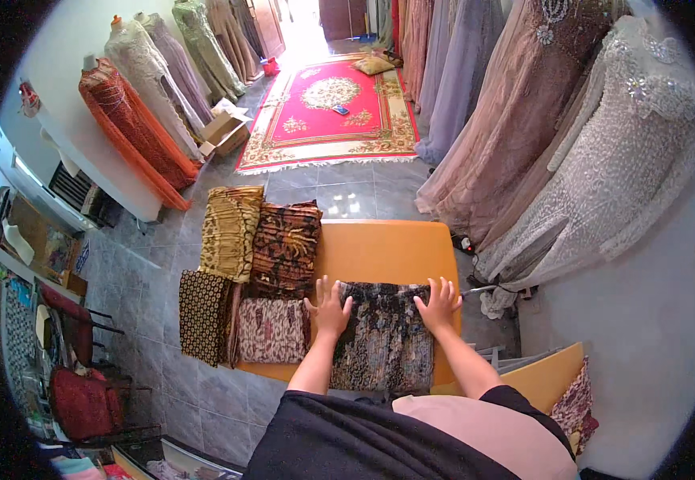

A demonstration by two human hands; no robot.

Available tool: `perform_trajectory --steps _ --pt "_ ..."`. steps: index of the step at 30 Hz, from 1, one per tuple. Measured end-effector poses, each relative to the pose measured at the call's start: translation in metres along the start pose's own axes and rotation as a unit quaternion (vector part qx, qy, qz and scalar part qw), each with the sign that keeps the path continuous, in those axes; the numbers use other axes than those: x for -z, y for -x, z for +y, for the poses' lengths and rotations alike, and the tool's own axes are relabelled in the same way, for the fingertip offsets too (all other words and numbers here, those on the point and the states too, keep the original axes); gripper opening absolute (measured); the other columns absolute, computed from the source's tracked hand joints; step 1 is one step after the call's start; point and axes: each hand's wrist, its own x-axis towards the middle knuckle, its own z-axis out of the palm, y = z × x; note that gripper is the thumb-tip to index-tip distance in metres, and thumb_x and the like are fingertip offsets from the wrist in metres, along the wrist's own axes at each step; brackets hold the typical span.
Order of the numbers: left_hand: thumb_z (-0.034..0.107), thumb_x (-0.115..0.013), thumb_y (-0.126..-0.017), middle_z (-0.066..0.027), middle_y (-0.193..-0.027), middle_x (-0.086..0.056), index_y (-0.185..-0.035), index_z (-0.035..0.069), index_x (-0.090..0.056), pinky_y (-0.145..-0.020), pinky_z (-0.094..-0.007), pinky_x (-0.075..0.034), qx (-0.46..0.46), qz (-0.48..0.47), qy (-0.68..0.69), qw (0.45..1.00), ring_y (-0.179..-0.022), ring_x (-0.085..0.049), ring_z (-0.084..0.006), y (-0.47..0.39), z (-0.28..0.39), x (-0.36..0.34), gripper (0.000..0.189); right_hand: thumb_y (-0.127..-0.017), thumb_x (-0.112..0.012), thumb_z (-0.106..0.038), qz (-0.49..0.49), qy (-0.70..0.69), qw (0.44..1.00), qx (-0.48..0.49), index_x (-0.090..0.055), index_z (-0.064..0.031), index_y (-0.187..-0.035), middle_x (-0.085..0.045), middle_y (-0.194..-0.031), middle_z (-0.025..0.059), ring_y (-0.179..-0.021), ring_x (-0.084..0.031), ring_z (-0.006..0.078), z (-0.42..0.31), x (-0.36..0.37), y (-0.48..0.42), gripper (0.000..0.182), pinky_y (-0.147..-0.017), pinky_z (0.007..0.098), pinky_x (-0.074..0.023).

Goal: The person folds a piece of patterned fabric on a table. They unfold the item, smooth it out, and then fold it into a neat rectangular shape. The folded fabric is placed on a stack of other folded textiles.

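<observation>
A folded black, grey and brown patterned cloth [386, 342] lies on the orange-topped table [383, 249] in front of me. My left hand [331, 313] rests at its far left corner, fingers spread and thumb along the edge. At the far right corner, my right hand [437, 305] touches the cloth in the same way, fingers apart. Neither hand grips the fabric. Left of my left hand lies a folded white and maroon patterned cloth [274, 331]. Beyond it is a brown and black patterned cloth [286, 246].
A gold patterned cloth [230, 231] and a black and tan dotted one [203, 315] lie at the table's left end. Gowns on dress forms, one orange [137, 126] and one white beaded [635, 144], flank the room. A red rug [329, 114] and an open cardboard box [226, 133] lie farther off.
</observation>
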Motion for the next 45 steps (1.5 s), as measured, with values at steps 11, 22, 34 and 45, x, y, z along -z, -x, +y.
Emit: perform_trajectory --steps 11,22,34,45 --pt "0.057 -0.048 -0.083 -0.0075 -0.147 -0.026 -0.128 0.013 -0.047 -0.102 -0.0629 0.005 -0.319 0.051 -0.256 0.911 -0.139 -0.011 -0.0224 -0.058 -0.047 -0.006 0.063 -0.071 -0.071 -0.045 -0.037 -0.018 0.999 -0.033 -0.064 -0.0193 -0.104 -0.037 -0.135 0.0078 -0.133 -0.018 0.0333 -0.013 0.018 -0.002 0.042 -0.098 0.0672 -0.0127" --pt "0.053 -0.050 -0.084 -0.0048 -0.139 -0.038 -0.096 0.018 -0.069 -0.100 -0.0665 0.003 -0.233 -0.191 -0.054 0.952 -0.136 -0.017 -0.0333 -0.015 -0.061 0.116 0.042 -0.066 -0.076 -0.041 0.098 -0.156 0.981 -0.061 -0.063 -0.0123 -0.083 -0.043 -0.126 0.0016 -0.133 -0.019 0.0283 -0.042 0.084 0.060 0.036 -0.098 0.0636 -0.0073" --pt "0.040 -0.064 -0.078 -0.0083 -0.144 -0.034 -0.076 0.010 -0.072 -0.097 -0.0660 0.003 -0.267 0.093 0.122 0.951 -0.138 -0.016 -0.0332 0.184 -0.103 0.267 0.031 -0.069 -0.075 -0.029 0.273 -0.253 0.925 0.081 -0.051 -0.0083 -0.077 -0.048 -0.118 0.0069 -0.127 -0.026 0.0326 -0.129 0.161 0.226 0.033 -0.100 0.0522 -0.0116" --pt "0.037 -0.065 -0.078 -0.0108 -0.146 -0.030 -0.078 0.016 -0.072 -0.101 -0.0558 0.012 -0.341 0.209 0.132 0.907 -0.139 -0.011 -0.0299 0.262 -0.102 0.333 0.022 -0.069 -0.075 -0.027 0.344 -0.289 0.866 0.218 -0.056 -0.0075 -0.079 -0.050 -0.117 0.0056 -0.125 -0.031 0.0326 -0.170 0.229 0.290 0.029 -0.103 0.0462 -0.0178"
